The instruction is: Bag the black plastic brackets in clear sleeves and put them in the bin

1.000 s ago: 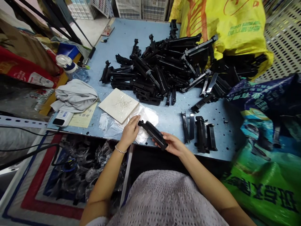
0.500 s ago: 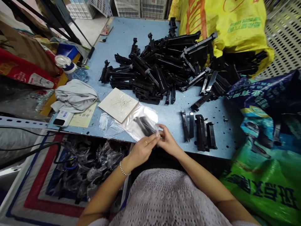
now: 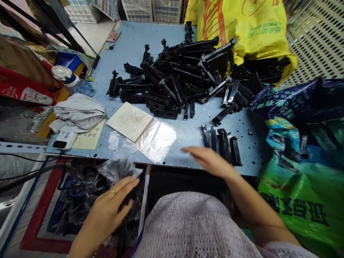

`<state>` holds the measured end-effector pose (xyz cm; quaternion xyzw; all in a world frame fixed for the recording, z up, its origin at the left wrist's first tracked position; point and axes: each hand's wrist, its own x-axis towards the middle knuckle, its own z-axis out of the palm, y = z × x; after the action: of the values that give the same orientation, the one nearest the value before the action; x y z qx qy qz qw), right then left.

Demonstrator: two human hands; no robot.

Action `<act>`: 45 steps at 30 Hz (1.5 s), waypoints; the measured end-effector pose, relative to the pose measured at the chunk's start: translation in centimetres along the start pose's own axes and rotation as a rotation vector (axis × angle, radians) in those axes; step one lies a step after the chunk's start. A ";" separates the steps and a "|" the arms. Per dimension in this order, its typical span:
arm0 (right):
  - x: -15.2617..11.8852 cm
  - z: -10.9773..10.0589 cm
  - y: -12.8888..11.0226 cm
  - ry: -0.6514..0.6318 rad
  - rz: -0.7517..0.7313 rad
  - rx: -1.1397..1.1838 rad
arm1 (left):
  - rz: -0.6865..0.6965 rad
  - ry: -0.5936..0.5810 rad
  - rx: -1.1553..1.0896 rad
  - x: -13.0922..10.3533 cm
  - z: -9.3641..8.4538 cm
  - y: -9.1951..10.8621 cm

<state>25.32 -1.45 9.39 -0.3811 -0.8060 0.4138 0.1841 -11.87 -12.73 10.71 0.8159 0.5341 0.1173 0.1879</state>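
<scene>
My left hand (image 3: 109,209) is over the bin below the table's front edge, fingers apart and holding nothing. Just beyond its fingertips, a clear plastic bag (image 3: 118,170) with something dark inside is blurred at the top of the bin. Above the table's front edge, my right hand (image 3: 208,159) stretches its fingers leftward, empty and slightly blurred. Close to it stand several black plastic parts (image 3: 224,145) in a rough row. Between the hands, a stack of clear plastic bags (image 3: 158,139) lies partly under a pale square board (image 3: 130,121).
A large heap of black parts (image 3: 172,82) covers the table's middle, reaching a yellow sack (image 3: 242,28). Green and blue bags (image 3: 292,190) crowd the right side. At left are a grey cloth (image 3: 77,113), a white device (image 3: 64,139) and a water bottle (image 3: 77,82).
My hands have separated. The left moved down-left to the bin and let go of the bag with the dark part; the right moved right towards the row of black parts.
</scene>
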 end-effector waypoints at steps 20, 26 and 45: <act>2.0 -4.1 6.3 0.038 0.313 -0.193 | -0.250 0.289 -0.484 19.2 11.3 -0.1; 2.6 1.1 4.3 -0.002 0.233 0.545 | -0.337 0.261 -0.889 18.7 9.2 -3.2; 5.3 4.2 2.9 -0.132 0.553 1.107 | -0.185 0.188 -0.379 15.6 8.8 -3.5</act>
<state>20.67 1.47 4.48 -0.3974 -0.3533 0.8253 0.1901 -5.01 1.21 1.12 0.6992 0.5901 0.2733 0.2972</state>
